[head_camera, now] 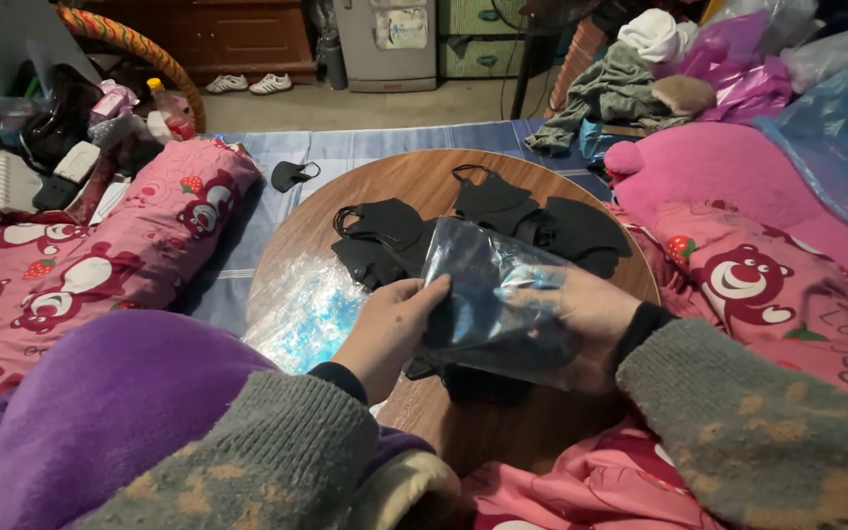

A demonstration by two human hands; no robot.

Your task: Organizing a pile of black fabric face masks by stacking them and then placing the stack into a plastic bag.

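Hands meet over the near part of a round wooden table [503,432]. The left hand [392,329] pinches the left edge of a clear plastic bag [488,294], thumb on top and fingers under it. The right hand [591,314] is behind the bag and seen through the plastic; its fingers seem to close on the right side, but the exact grip I cannot tell. The bag is held just above the table, and black masks are inside its lower part. Its long axis runs from about 10 o'clock to 4 o'clock, with the upper left corner pointing away from the person.

At 12 o'clock from the bag a heap of black face masks [503,221] lies on the table. At 9 o'clock, a stack of clear plastic bags [308,304] rests on the table edge. One single black mask [290,175] lies apart on the blue sheet [345,147], at about 11 o'clock.
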